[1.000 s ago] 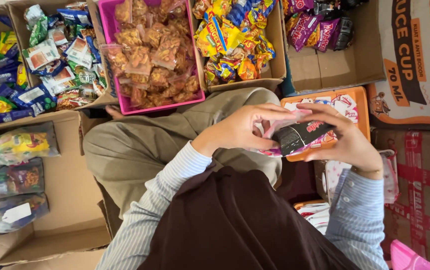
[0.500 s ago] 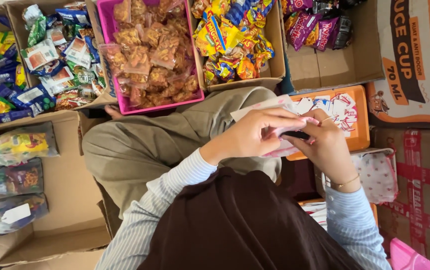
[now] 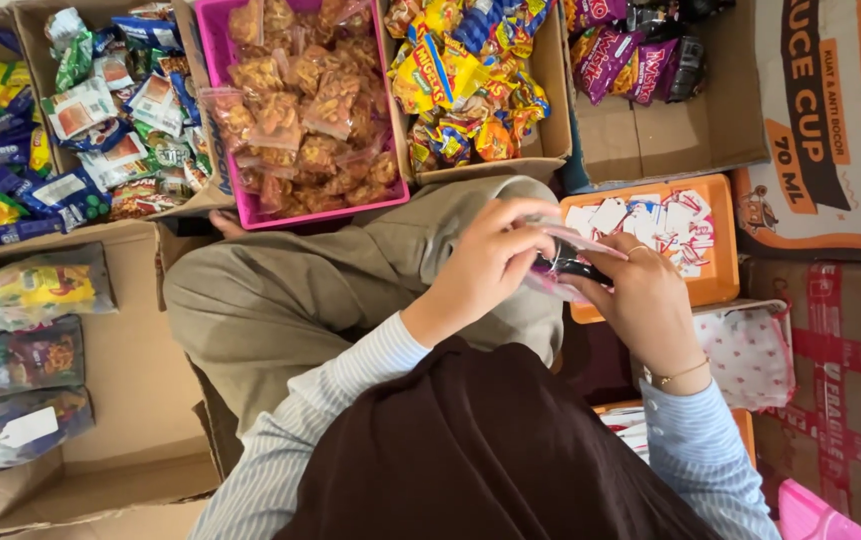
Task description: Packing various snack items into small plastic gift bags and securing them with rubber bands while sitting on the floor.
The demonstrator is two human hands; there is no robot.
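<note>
Both hands are closed on a small pink plastic pouch (image 3: pixel 562 268) with a dark packet inside, held above the lap. The left hand (image 3: pixel 485 265) pinches its top edge and the right hand (image 3: pixel 640 300) supports it from below, probably to keep the opening steady, beside the orange plastic tray (image 3: pixel 720 285) of small cards.

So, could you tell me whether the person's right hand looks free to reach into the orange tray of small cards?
Probably not at once: the right hand and the left hand both grip a small pink packet. The orange tray lies just beyond, with nothing between.
</note>
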